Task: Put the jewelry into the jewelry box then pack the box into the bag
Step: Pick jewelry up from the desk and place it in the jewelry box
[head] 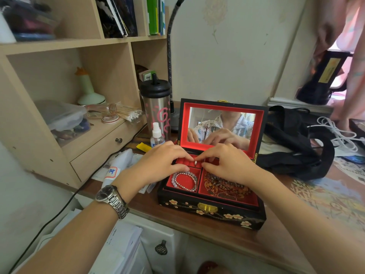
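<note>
A black lacquered jewelry box (212,211) with a red lining stands open on the desk, its mirrored lid upright. Two bead bracelets (184,180) lie in its front left compartment. A dark bead strand (227,184) lies in the front right compartment. My left hand (164,163) and my right hand (227,162) meet over the rear ring slots. Their fingertips pinch a small silver ring (195,162) between them. A black bag (296,145) lies slumped to the right of the box, behind it.
A steel tumbler (157,107) and a small spray bottle (157,135) stand just left of the box lid. A wooden shelf unit (65,107) fills the left. White cables (339,135) lie at the far right. A lamp's flexible neck (169,46) rises behind.
</note>
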{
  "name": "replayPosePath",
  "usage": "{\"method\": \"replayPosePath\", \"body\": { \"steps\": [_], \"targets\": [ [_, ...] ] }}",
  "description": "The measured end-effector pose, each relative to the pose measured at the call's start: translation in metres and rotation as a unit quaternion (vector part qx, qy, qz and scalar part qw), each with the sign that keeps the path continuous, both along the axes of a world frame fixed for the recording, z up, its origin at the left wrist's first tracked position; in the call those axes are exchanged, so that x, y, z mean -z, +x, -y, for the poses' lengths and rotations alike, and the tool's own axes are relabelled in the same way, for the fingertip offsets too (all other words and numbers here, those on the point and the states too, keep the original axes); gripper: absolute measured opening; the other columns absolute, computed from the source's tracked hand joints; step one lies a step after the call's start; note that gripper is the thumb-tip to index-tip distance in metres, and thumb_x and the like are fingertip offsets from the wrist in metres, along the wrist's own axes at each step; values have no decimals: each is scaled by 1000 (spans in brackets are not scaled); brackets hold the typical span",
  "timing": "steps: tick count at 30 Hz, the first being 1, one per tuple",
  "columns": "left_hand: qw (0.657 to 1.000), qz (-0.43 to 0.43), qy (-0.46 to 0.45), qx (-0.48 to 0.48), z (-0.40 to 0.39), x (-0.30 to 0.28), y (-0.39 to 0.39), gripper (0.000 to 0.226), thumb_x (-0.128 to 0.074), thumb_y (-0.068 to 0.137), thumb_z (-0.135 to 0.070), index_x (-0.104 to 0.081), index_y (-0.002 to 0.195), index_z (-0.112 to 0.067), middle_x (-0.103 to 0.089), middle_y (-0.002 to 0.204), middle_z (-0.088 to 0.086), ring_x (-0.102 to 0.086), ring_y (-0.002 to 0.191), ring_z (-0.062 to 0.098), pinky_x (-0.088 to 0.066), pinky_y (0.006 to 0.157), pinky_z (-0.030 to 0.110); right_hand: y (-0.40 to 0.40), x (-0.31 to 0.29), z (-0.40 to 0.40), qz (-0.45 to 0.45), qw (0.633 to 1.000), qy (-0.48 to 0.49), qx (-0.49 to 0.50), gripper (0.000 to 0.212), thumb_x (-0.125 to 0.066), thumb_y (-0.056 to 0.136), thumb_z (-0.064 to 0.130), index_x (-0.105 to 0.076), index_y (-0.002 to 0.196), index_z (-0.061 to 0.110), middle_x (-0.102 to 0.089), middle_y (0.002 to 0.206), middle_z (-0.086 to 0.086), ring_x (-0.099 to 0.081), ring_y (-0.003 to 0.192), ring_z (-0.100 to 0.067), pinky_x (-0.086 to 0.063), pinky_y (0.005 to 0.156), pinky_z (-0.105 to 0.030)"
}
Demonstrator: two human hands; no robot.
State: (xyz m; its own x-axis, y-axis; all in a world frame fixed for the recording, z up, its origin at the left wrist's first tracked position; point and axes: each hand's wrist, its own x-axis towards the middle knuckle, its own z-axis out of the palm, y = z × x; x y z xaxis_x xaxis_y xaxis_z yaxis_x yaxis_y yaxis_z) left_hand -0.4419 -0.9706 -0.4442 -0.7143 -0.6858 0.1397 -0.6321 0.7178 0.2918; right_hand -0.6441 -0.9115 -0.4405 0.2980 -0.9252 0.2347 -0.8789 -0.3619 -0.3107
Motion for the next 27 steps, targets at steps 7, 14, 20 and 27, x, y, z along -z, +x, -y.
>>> {"method": "replayPosePath", "body": {
  "steps": [7, 14, 20, 27],
  "targets": [
    [1000, 2, -1, -1, 0, -1, 0, 35, -61, 85, -44, -61, 119, -36, -60, 121, -15, -44, 100, 3, -42, 88, 29, 2, -1, 0, -8, 1000, 5, -3, 29, -57, 89, 27, -68, 116, 27, -73, 100, 5, -56, 75, 1, -57, 67, -29],
    [1000, 5, -2, -3, -1, -1, -1, 35, -62, 84, -44, -61, 119, -37, -60, 121, -15, -44, 99, 4, -44, 88, 31, 2, 1, 0, -5, 1000, 12, -3, 28, -58, 89, 28, -69, 114, 26, -73, 106, 6, -64, 86, -7, -57, 73, -33],
    [1000, 28, -1, -12, -4, -7, -2, 36, -61, 85, -44, -59, 120, -37, -60, 121, -16, -45, 102, 4, -45, 86, 30, 2, -4, -1, -7, 1000, 24, -1, 27, -58, 90, 29, -68, 114, 27, -72, 108, 6, -59, 83, 0, -55, 74, -26],
    [995, 94, -28, -6, -11, -18, -7, 36, -58, 88, -41, -57, 124, -36, -58, 125, -15, -47, 109, 6, -39, 90, 26, -9, -15, -18, -60, 998, -2, 21, 29, -60, 87, 27, -66, 116, 28, -68, 114, 8, -62, 100, -8, -54, 83, -28]
  ]
}}
